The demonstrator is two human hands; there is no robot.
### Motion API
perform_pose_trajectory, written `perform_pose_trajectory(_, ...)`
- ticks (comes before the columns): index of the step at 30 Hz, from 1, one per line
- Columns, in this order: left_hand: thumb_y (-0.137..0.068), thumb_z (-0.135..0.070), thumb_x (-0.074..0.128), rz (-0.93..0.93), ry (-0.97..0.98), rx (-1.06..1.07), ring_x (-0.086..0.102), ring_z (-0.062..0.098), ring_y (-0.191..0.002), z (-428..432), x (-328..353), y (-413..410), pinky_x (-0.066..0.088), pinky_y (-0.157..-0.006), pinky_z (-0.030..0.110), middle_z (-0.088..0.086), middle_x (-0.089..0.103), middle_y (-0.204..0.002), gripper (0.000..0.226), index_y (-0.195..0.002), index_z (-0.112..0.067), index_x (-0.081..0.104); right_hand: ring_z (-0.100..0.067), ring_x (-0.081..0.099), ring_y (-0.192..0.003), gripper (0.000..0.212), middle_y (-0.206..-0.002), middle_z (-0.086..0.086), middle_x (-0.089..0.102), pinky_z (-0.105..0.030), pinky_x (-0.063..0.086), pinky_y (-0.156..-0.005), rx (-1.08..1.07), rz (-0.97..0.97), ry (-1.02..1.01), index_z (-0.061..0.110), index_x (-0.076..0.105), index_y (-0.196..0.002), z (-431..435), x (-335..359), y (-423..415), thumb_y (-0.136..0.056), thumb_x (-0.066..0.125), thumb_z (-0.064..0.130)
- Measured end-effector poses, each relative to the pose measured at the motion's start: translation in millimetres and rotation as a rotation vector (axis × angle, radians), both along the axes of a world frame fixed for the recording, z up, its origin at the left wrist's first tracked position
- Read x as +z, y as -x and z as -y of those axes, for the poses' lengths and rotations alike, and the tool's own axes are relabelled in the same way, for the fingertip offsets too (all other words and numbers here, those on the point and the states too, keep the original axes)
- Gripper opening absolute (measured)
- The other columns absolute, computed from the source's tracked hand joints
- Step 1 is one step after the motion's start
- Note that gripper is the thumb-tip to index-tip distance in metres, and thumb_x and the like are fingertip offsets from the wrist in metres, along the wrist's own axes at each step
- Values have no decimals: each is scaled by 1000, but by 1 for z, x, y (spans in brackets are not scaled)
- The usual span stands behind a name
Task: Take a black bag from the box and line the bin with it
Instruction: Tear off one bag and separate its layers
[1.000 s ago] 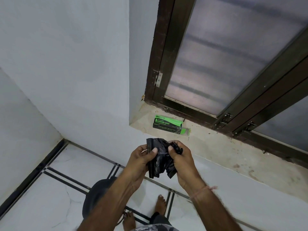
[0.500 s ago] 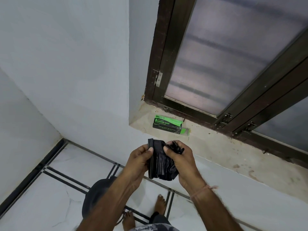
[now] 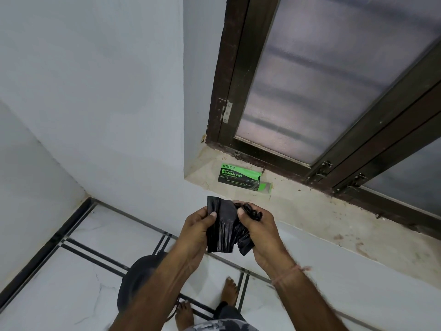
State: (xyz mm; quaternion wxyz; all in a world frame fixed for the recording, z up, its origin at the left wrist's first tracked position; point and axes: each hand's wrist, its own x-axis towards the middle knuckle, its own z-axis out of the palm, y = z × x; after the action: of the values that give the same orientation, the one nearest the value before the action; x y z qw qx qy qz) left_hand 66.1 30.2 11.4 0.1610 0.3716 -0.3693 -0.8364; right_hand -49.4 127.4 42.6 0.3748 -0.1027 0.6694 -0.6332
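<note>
While both thumbs pinch it, the folded black bag [image 3: 225, 225] sits between left hand [image 3: 196, 229] and right hand [image 3: 259, 231]; box [image 3: 241, 176] at twelve o'clock, bin [image 3: 138, 280] at seven.

One bag [image 3: 225, 225], one box [image 3: 241, 177], one bin [image 3: 136, 280]

walls [image 3: 95, 80] pale | floor [image 3: 71, 283] wht marble, blk strips | window [image 3: 322, 80] frosted, dk frame

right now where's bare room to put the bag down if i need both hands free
The stone sill is bare to the right of the green box, along the window frame. The white floor tiles left of the bin are open too. It is crowded directly below: both hands hold the black bag over the bin and feet.
</note>
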Motion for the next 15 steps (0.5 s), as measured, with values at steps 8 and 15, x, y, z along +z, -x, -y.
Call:
perform_pose_trajectory(8, -102, -12, 61, -20, 69, -5, 73, 37, -111, -2, 3, -1, 58, -98, 49, 21, 76, -117, 26, -124, -6, 72, -20, 72, -83, 18, -93, -13, 76, -24, 57, -63, -5, 29, 41, 0, 71, -109, 0, 8, -1, -96, 70, 12)
perform_pose_trajectory(15, -104, -18, 59, 16, 29, 45, 74, 30, -97, -2, 2, -2, 60, -85, 42, 22, 77, -109, 25, -118, 1, 69, -22, 71, -75, 12, -80, -9, 75, -31, 59, -67, -5, -25, -50, 3, 69, -90, -2, 7, -1, -91, 77, 13)
